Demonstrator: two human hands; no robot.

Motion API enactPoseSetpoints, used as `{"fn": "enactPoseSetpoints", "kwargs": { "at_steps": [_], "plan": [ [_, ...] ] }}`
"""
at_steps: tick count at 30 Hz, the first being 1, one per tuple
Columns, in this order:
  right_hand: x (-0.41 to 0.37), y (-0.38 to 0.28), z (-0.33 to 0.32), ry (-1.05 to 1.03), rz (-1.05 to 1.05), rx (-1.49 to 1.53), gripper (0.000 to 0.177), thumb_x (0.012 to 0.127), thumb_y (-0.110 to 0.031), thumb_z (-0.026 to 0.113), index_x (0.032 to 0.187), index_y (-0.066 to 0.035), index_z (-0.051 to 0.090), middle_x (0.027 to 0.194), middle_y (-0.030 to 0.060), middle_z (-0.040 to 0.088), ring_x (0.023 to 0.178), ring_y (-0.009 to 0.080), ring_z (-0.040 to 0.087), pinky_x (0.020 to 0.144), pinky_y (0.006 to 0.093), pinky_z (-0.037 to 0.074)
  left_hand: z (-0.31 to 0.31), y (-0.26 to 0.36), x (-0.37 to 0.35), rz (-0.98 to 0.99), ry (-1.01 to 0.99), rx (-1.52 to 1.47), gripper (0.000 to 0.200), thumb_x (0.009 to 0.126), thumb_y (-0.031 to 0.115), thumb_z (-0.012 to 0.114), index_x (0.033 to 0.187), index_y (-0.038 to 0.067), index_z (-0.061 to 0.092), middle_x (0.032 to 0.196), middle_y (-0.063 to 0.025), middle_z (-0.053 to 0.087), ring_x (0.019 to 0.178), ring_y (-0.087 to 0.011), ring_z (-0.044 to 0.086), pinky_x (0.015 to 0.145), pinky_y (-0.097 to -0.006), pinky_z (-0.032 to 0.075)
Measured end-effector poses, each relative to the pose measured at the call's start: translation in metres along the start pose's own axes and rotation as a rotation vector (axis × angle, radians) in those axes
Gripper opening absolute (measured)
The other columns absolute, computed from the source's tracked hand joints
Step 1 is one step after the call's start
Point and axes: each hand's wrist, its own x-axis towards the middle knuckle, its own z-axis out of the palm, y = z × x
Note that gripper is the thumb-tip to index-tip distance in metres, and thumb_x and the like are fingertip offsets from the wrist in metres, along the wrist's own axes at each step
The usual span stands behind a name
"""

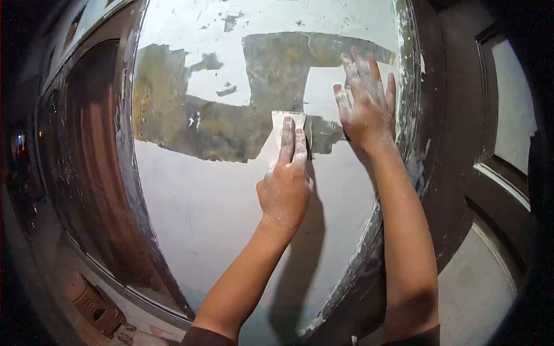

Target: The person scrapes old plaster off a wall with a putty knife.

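White filler covers the lower part of a wall panel point(190, 202), while a grey-brown patch point(225, 127) shows bare across its upper part. My left hand point(287, 179) grips a flat scraper point(278, 120) at the middle of the panel, two fingers stretched along its blade, the blade's top edge against the bare patch. Up and to the right, my right hand point(367, 109) lies against the panel with its fingers spread and holds nothing. White powder coats both hands.
Dark frame strips smeared with white border the panel. A brown wooden door or shutter point(92, 155) stands at the left. To the right is a dark door with pale panels point(511, 109). A brown patterned object point(98, 305) sits at the lower left.
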Motion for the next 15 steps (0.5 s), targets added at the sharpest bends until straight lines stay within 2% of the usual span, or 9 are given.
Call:
{"fn": "enactPoseSetpoints", "kwargs": {
  "at_steps": [6,9,15],
  "plan": [
    [-0.0015,0.0010,-0.0026,-0.002,-0.019,-0.034,0.062,0.106,-0.043,0.050,0.164,-0.023,0.037,0.173,0.0001,0.029,0.162,0.0237,0.018,0.130,0.0583,0.007,-0.0065,0.0016,-0.0002,-0.003,-0.032,0.009,0.083,0.081,-0.002,0.058,0.159,0.025,0.046,0.172,0.0058,0.031,0.086,-0.0361,0.075,0.065,-0.0487,0.060],
    [0.0004,0.0006,-0.0037,-0.034,-0.008,-0.015,0.061,0.107,-0.043,0.049,0.164,-0.023,0.037,0.173,-0.0001,0.028,0.162,0.0230,0.015,0.130,0.0576,0.004,-0.0085,0.0023,0.0010,-0.014,-0.033,0.006,0.079,0.081,-0.002,0.058,0.156,0.023,0.051,0.172,0.0060,0.032,0.085,-0.0364,0.075,0.064,-0.0484,0.059],
    [0.0004,-0.0006,-0.0092,-0.039,0.017,-0.029,0.061,0.107,-0.041,0.049,0.163,-0.022,0.037,0.173,0.0013,0.029,0.162,0.0233,0.016,0.130,0.0570,0.005,-0.0038,-0.0045,0.0010,0.035,-0.035,-0.028,0.078,0.083,0.001,0.059,0.157,0.023,0.050,0.174,0.0082,0.025,0.085,-0.0368,0.076,0.067,-0.0487,0.060]
  ]
}}
